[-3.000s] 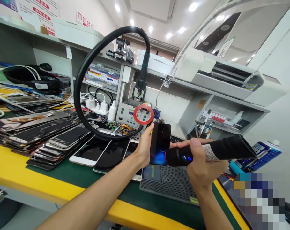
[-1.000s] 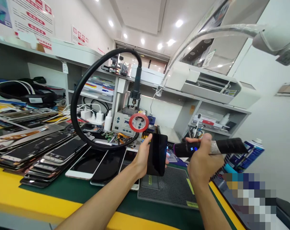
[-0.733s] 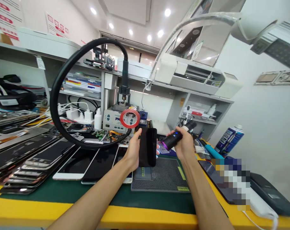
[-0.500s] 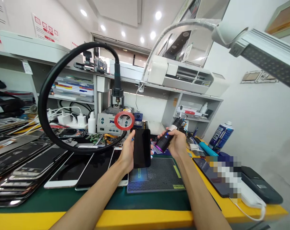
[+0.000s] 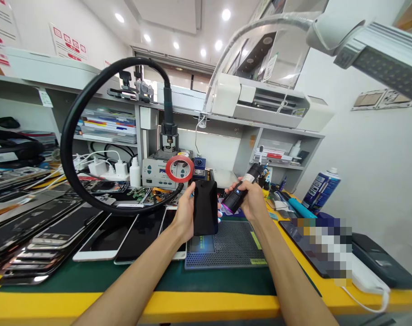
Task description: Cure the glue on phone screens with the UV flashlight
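A black smartphone (image 5: 206, 208) is held nearly upright in my left hand (image 5: 184, 215), thumb along its left edge and fingertips round the right edge. My right hand (image 5: 253, 199) is closed round a black flashlight (image 5: 235, 198), a purple glow at its lens. That lens points down and left toward the phone, a small gap apart. Violet-blue light tints the left fingertips. Below both hands lies a dark perforated mat (image 5: 229, 246) on the green work mat (image 5: 219, 283).
Several phones with white or black frames (image 5: 105, 237) lie to the left, beside stacked screens (image 5: 39, 253). A black hose (image 5: 65, 136) loops above them, with a red tape roll (image 5: 180, 169) near its end. At right are a spray can (image 5: 320, 190) and a dark tablet (image 5: 302, 246).
The whole view has shifted slightly, so the bench sits a little further right. The phone is turned a bit, while both hands keep their holds.
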A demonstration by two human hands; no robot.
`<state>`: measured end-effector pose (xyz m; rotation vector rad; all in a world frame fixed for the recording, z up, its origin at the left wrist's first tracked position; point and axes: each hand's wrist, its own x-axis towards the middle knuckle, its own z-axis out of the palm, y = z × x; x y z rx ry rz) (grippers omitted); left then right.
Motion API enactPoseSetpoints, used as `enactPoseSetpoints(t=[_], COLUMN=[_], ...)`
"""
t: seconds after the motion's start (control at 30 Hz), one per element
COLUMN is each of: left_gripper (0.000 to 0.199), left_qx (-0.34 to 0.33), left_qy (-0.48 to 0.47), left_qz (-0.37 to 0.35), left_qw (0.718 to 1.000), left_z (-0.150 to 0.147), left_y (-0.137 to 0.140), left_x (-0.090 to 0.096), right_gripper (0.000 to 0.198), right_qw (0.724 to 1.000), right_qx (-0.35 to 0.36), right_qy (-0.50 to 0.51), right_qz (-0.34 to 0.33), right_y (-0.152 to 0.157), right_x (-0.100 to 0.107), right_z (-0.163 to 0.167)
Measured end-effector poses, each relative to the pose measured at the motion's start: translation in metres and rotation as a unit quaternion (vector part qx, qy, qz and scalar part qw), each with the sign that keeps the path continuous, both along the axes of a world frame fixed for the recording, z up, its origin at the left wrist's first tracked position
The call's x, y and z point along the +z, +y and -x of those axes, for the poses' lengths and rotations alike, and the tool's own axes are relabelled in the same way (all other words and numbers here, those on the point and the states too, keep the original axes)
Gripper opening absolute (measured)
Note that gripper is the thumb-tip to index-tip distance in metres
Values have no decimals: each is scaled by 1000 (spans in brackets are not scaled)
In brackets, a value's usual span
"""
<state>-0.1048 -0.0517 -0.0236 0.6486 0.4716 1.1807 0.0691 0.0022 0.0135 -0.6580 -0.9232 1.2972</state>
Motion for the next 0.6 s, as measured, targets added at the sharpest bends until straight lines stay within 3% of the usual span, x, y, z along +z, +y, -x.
enactPoseSetpoints(t=[0.6], left_gripper=[66], left_qx=[-6], left_qy=[-4], left_qz=[-1], left_qw=[1000], left_z=[-2], left_y=[-2], left_x=[2], right_gripper=[40], right_qw=[999], right_qx=[-16], right_qy=[-19], right_qz=[-40], right_y=[4], right_x=[-6], right_z=[-1])
